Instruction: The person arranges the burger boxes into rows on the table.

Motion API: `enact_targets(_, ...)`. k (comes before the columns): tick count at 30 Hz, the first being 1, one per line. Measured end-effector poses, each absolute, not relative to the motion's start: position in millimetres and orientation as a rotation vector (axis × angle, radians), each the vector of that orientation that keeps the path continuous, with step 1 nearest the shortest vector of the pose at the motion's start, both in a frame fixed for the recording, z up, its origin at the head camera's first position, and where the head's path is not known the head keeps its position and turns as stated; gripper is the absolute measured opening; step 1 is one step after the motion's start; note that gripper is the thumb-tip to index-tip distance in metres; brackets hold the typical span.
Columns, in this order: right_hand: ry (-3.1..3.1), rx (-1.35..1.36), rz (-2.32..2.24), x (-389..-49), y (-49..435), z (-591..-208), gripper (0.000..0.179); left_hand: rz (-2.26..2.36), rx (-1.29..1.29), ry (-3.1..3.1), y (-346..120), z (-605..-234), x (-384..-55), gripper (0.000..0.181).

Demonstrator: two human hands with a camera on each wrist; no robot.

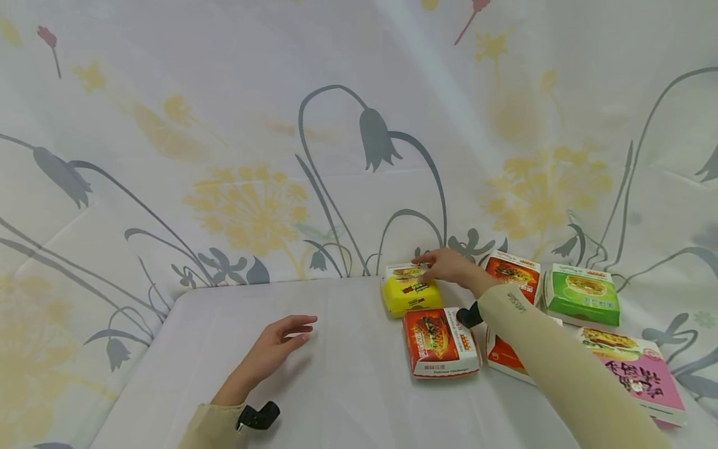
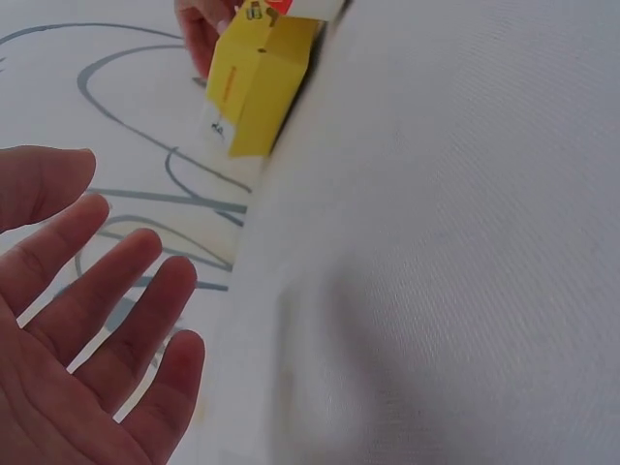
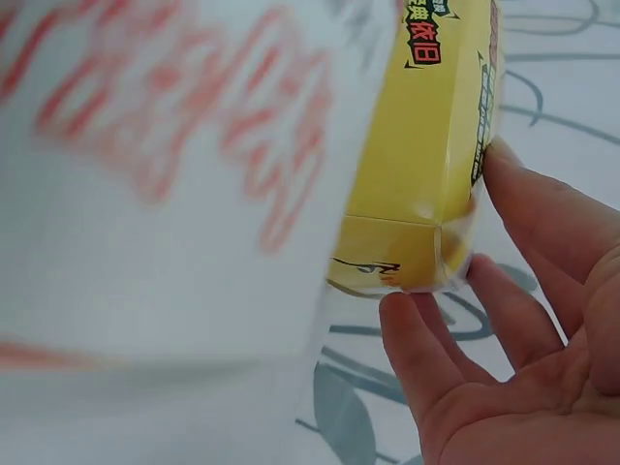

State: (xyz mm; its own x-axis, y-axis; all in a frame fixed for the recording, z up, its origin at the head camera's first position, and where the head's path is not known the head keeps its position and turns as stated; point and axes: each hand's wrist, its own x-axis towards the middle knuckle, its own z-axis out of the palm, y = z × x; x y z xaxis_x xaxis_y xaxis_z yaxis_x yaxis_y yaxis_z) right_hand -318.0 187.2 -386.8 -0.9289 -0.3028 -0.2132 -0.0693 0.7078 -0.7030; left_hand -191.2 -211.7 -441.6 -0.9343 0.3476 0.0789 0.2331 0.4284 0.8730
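The right hand (image 1: pixel 449 268) grips the yellow box (image 1: pixel 412 299), well apart from the left hand (image 1: pixel 275 349) (its fingers spread).

Left forearm (image 1: pixel 210 431): angled forward and inward; left grip (image 1: pixel 276 344) raised, palm inward, fingers (image 2: pixel 139 331) parted, loosely bent. Right arm (image 1: pixel 566 368): beige-sleeved, stretched farther forward, slanting inward; right grip (image 1: pixel 450 267) with digits (image 3: pixel 417 341) spread, slightly bent.

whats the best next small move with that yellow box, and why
Probably bring the left hand in to steady the yellow box at its left side: that hand is open and holds nothing, the box's left side looks uncovered, and the right hand touches it around its far side.
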Motion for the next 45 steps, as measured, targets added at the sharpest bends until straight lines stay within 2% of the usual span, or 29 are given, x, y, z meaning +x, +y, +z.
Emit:
enact_targets(12, 2.502, -0.247, -1.204, -318.4, 156.7, -387.3, 0.050, 1.607, 0.526, 2.536, -188.9, -443.2, -209.5, 0.035)
enact_targets(22, 2.478, -0.251, -1.229, -311.6, 124.9, -389.0, 0.047, 1.661, 0.346, 2.539, -166.7, -451.7, -229.0, 0.036)
enact_targets(34, 2.492, -0.307, -1.265, -299.6, 86.9, -394.4, 0.044, 1.750, 0.091, 2.467, -157.6, -455.3, -238.4, 0.057)
enact_targets(45, 2.507, -0.295, -1.296, -288.5, 58.7, -400.1, 0.041, 1.732, -0.032, 2.507, -163.9, -456.0, -238.1, 0.067)
